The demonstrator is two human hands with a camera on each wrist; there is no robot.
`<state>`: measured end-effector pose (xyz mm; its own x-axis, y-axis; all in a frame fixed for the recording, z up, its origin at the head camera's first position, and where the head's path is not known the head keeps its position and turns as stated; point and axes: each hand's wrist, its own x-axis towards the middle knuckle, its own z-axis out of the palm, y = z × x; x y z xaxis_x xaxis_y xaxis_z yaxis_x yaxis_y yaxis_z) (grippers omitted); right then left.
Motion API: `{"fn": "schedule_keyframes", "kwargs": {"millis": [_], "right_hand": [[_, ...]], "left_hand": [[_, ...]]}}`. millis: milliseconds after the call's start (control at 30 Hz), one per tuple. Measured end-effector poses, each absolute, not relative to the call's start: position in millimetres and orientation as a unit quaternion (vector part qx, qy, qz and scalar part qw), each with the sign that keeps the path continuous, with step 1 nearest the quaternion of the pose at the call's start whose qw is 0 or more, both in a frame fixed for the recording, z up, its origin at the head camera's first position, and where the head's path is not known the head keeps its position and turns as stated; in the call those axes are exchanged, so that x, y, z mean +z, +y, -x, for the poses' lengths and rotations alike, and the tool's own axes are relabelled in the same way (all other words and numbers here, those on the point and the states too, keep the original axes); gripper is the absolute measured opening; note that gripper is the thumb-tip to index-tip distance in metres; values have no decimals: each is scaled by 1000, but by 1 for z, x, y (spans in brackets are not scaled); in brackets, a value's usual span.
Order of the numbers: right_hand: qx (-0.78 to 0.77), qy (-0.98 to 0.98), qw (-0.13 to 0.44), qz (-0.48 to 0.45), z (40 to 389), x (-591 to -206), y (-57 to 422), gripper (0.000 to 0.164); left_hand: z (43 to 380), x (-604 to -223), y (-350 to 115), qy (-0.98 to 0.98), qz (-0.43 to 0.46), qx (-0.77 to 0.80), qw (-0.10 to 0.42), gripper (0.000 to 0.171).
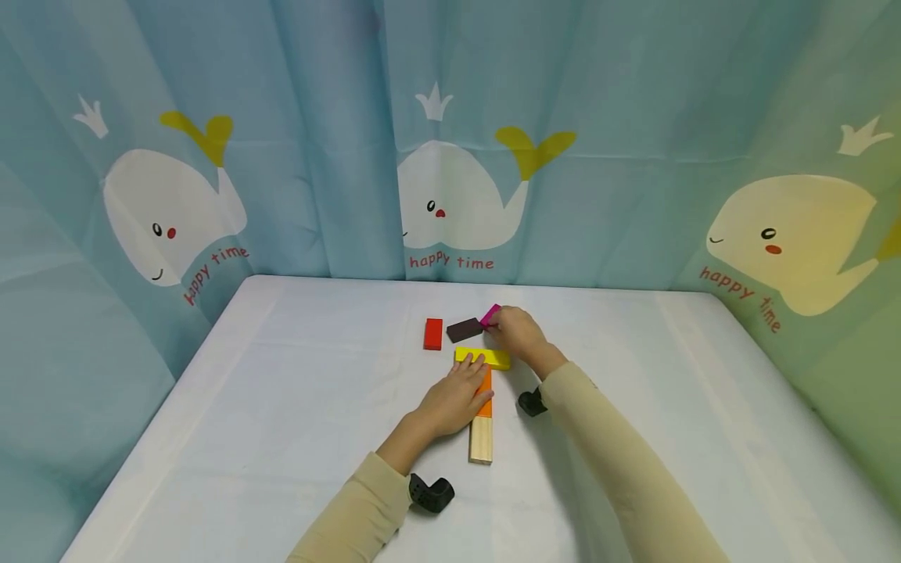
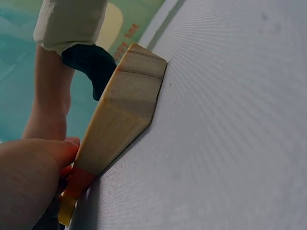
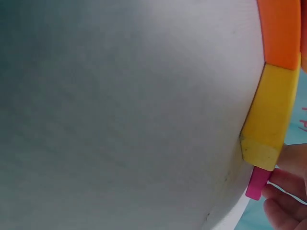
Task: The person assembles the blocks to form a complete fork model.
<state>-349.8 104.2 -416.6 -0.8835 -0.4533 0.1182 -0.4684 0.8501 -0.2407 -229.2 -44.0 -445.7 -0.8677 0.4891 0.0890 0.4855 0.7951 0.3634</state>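
Note:
My left hand (image 1: 454,400) lies with fingers spread over an orange block (image 1: 485,405), its fingertips reaching onto a yellow block (image 1: 501,360). The yellow block lies crosswise at the orange block's far end, and a plain wooden block (image 1: 482,442) continues the line at its near end. In the left wrist view, the left thumb sits along the side of the row. Beyond the yellow block, my right hand (image 1: 519,335) pinches a magenta block (image 1: 490,314). That block's near part is hidden by the fingers. A dark brown block (image 1: 464,330) lies just left of it.
A red block (image 1: 432,334) lies left of the dark brown one. The white tabletop (image 1: 303,391) extends around the blocks, with a blue whale-print curtain (image 1: 338,156) behind and at the sides. Black wrist cameras (image 1: 432,494) hang below both sleeves.

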Motion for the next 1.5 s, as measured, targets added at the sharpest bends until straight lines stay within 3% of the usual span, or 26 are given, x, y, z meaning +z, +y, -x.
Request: {"fn": "schedule_keyframes", "kwargs": {"millis": [433,1200,1500], "right_hand": [[122,-963,11,-242,344,-416,111,17],[101,-938,74,-324,333,-418,126,6],[107,-934,61,-335,332,-416,129,10]], "left_hand": [[228,-445,-45,945,-253,209,10,53],[228,-447,-44,941,-260,216,8,52],[229,-448,-44,943,-255,212,11,53]]}}
